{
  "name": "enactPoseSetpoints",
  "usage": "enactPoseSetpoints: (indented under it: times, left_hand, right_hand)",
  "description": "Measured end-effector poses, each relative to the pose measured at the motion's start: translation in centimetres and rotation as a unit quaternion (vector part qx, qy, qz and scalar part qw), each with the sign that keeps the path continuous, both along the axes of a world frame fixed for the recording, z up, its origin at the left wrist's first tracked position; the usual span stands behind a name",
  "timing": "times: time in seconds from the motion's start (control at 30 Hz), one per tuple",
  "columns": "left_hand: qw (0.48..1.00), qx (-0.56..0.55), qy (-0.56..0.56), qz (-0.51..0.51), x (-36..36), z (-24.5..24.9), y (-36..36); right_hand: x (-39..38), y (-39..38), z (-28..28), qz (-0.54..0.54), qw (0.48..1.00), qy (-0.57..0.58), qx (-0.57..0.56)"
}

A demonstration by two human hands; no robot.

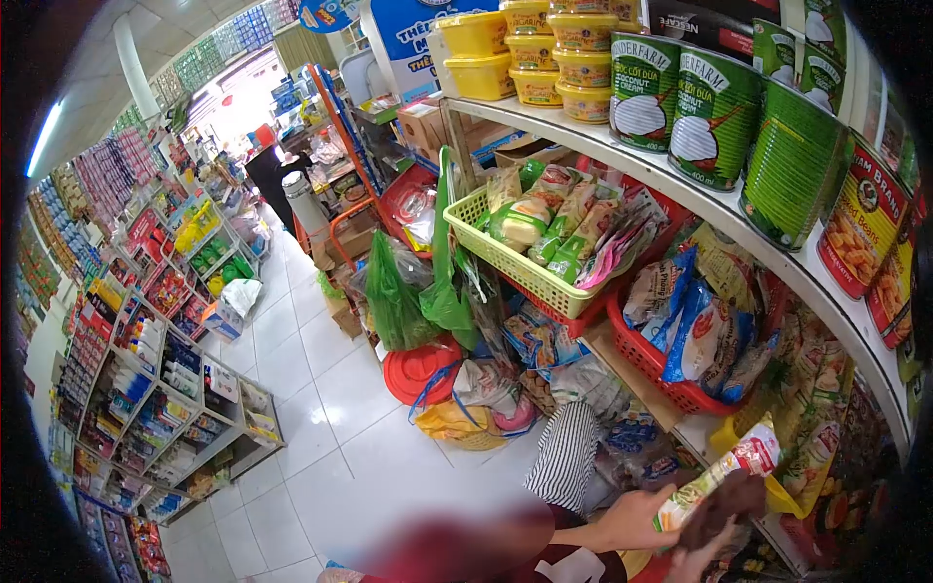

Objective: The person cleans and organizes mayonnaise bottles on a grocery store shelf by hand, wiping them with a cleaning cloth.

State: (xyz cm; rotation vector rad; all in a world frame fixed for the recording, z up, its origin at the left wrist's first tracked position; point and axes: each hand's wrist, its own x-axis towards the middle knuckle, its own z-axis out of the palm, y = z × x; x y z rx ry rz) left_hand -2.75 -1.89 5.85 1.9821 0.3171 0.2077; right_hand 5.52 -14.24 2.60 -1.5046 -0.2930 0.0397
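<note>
At the lower right, my left hand (630,520) is closed around the lower end of a long, narrow food packet (724,471). The packet is white with green and red print and stands tilted. Below it, my right hand (702,559) grips a dark brown cloth (724,510), which lies against the packet; part of this hand is cut off by the lower edge. Just beyond both hands stands a red basket (692,396) of blue and clear food packets. More packets, yellow-green, hang or lie at the right.
Cans of coconut cream (717,117) and yellow tubs (481,78) line the upper shelf. Beneath it, a pale yellow basket (535,255) holds packets. Bags, a red lid (418,374) and striped fabric (564,457) are low down. Stocked shelves (155,379) stand left across the tiled floor (311,457).
</note>
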Motion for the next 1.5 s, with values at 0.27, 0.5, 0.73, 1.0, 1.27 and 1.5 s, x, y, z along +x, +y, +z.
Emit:
enactPoseSetpoints:
  times: [0.27, 0.5, 0.73, 1.0, 1.27, 1.5]
  left_hand:
    - [0.736, -0.638, 0.007, -0.225, -0.5, -5.7, -2.4]
    - [0.818, -0.562, 0.055, -0.110, -0.1, -4.4, -0.7]
    - [0.890, -0.443, -0.011, -0.107, 0.6, -1.5, 4.7]
    - [0.988, 0.035, -0.144, 0.043, 0.6, 3.1, 8.8]
    - [0.832, -0.549, -0.078, 0.003, 1.9, 2.7, 6.7]
    - [0.805, -0.539, -0.192, 0.155, 1.3, 2.9, 7.7]
  right_hand:
    - [3.4, -2.1, 2.1, -0.066, 0.996, 0.028, 0.061]
    - [3.1, -1.2, 0.6, -0.027, 0.988, 0.101, 0.113]
    - [-1.5, 2.3, 0.1, 0.110, 0.974, 0.165, 0.112]
    - [-2.0, 1.5, 0.4, 0.179, 0.939, 0.268, 0.123]
    - [-4.1, 2.5, 0.7, 0.264, 0.862, 0.410, 0.139]
    - [-3.5, 4.8, 2.3, 0.280, 0.799, 0.466, 0.258]
